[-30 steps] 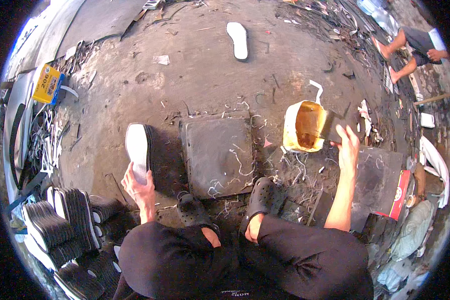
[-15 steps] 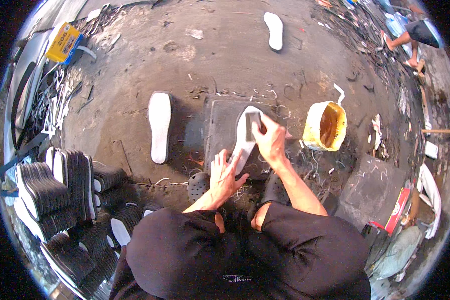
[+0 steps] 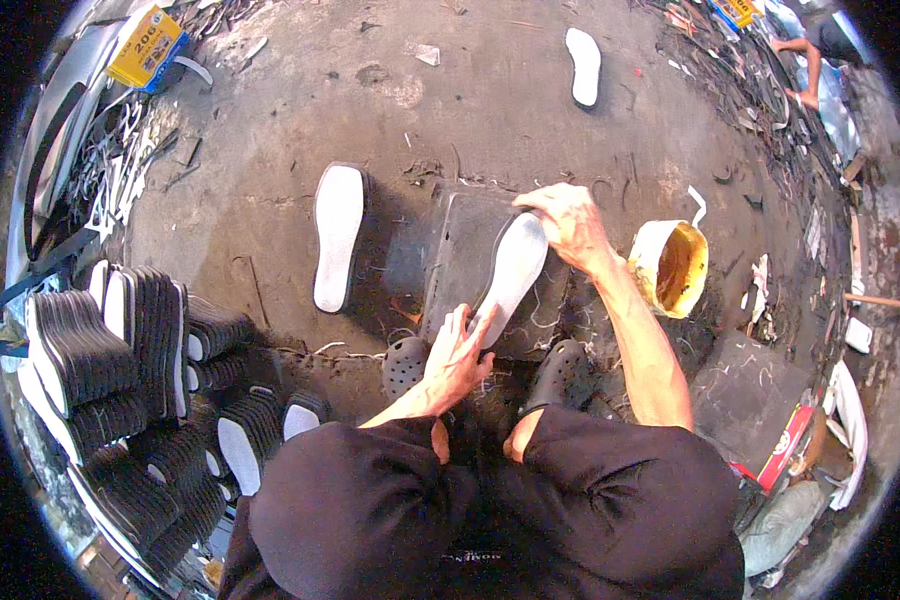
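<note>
A white-topped shoe sole [image 3: 520, 258] lies aslant on a dark square slab [image 3: 470, 235] between my feet. My left hand [image 3: 456, 362] lies on its near end, fingers stretched out, thumb apart. At the far, rounded end my right hand [image 3: 570, 222] is closed in a pinch. A flat grey piece, probably a spreader, appears to be in its fingers, though only a dark sliver shows at the sole's tip. To the left, a second white-topped sole [image 3: 339, 238] rests on the ground. On the right stands a cut-open yellowish tub [image 3: 678, 268] with brown residue inside.
Stacks of soles [image 3: 80, 350] crowd the lower left. Another sole [image 3: 584, 66] lies far ahead. A yellow and blue box [image 3: 148, 48] sits at upper left, among scraps. At right are a dark flat sheet [image 3: 745, 390], a red box [image 3: 785, 448] and another person's leg [image 3: 810, 75].
My right hand has moved from the sole's middle up to its far tip, and the grey piece is now mostly hidden. My left hand still rests on the near end. The view has shifted slightly.
</note>
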Available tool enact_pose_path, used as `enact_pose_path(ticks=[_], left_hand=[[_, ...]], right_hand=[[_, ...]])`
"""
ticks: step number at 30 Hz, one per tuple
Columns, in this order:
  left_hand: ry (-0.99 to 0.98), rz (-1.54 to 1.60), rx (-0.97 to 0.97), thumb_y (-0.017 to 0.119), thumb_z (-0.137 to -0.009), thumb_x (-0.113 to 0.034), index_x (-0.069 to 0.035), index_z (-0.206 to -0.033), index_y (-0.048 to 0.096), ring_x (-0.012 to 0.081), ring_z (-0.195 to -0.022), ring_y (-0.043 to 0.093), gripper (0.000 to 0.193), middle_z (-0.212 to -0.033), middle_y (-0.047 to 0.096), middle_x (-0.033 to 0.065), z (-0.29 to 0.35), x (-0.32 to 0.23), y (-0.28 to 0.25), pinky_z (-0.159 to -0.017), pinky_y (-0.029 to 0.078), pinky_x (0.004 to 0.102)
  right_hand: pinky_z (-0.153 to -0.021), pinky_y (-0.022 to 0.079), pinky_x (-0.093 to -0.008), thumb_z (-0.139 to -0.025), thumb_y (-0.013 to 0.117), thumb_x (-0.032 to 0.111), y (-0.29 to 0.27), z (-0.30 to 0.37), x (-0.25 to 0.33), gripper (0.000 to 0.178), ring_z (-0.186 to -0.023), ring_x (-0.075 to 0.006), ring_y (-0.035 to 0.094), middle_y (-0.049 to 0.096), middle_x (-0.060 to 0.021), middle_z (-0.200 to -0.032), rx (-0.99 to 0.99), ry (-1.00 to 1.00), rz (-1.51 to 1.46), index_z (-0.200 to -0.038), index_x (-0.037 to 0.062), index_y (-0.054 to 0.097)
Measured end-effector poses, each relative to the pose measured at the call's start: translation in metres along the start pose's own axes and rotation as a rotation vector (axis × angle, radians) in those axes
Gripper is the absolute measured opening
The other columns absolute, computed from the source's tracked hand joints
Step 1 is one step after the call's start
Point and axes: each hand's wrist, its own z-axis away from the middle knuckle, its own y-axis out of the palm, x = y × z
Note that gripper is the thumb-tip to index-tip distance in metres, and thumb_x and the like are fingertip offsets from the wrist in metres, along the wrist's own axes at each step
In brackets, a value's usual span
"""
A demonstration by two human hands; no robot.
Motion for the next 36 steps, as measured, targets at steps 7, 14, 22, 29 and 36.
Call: enact_pose_path(ticks=[7,14,22,29,36], left_hand=[[-0.032,0.124,0.003,0.083,-0.087,-0.015,-0.014,-0.17,0.039,0.054,-0.137,0.048,0.094,-0.151,0.042,0.034,-0.014,0.005,0.0,-0.116,0.046,0.0568],[0.022,0.17,-0.004,0.081,-0.086,-0.009,-0.005,-0.166,0.041,0.0519,-0.14,0.05,0.089,-0.152,0.047,0.0337,-0.04,0.004,0.001,-0.12,0.045,0.0516],[0.088,0.218,-0.001,0.071,-0.083,0.004,0.006,-0.159,0.044,0.049,-0.139,0.054,0.081,-0.152,0.052,0.0301,-0.029,0.042,-0.014,-0.121,0.046,0.0481],[-0.019,0.154,-0.086,0.086,-0.086,-0.012,0.003,-0.162,0.042,0.0469,-0.138,0.053,0.089,-0.153,0.05,0.0289,-0.027,0.012,0.009,-0.12,0.045,0.0489],[-0.056,0.146,-0.087,0.084,-0.09,-0.015,0.002,-0.165,0.039,0.0479,-0.143,0.05,0.09,-0.154,0.052,0.0302,-0.019,0.016,0.007,-0.128,0.038,0.0523]], right_hand=[[-0.097,0.059,-0.05,-0.094,0.059,0.003,0.014,0.103,0.051,0.044,-0.105,-0.0375,0.073,0.078,-0.0163,-0.117,0.039,0.187,-0.132,-0.134,0.0138,0.077],[-0.1,0.059,-0.0478,-0.1,0.059,0.003,0.014,0.057,0.003,0.035,-0.112,-0.0403,0.074,0.079,-0.02,-0.12,-0.099,0.346,-0.111,-0.13,0.0071,0.077],[-0.095,0.061,-0.0498,-0.096,0.065,0.0,0.042,0.146,0.142,0.034,-0.105,-0.0393,0.075,0.078,-0.0194,-0.112,-0.107,0.348,-0.348,-0.128,0.0068,0.076],[-0.096,0.059,-0.0507,-0.101,0.062,0.012,0.021,0.001,0.005,0.029,-0.11,-0.0409,0.075,0.079,-0.0193,-0.114,-0.172,0.425,-0.061,-0.126,0.0086,0.077],[-0.095,0.057,-0.0494,-0.096,0.058,0.017,0.017,-0.026,0.019,0.034,-0.103,-0.0371,0.072,0.078,-0.0132,-0.105,0.15,-0.024,-0.098,-0.123,0.0178,0.078]])
